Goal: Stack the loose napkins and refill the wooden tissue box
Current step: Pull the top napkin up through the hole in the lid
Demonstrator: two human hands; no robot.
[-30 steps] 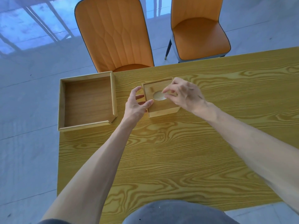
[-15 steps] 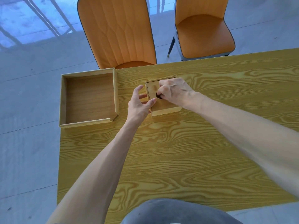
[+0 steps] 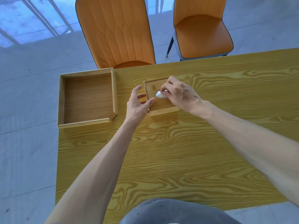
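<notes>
The wooden tissue box [image 3: 161,101] looks refilled and lidded — right hand [image 3: 179,94] pinches a napkin [image 3: 159,94] through its opening, left hand [image 3: 137,105] spread, steadying it.

On the table [image 3: 186,151], an open wooden tray [image 3: 87,98] sits at the far left corner, and the wooden tissue box [image 3: 161,104] stands to its right, apart from it. The left hand [image 3: 137,105] rests against the box's left side, between tray and box, while the right hand [image 3: 178,94] lies over the box top with its fingertips at the tissue [image 3: 159,94] in the lid opening. Behind the table's far edge stand two chairs, one chair [image 3: 116,33] behind the tray and box, the other chair [image 3: 202,29] further right.
</notes>
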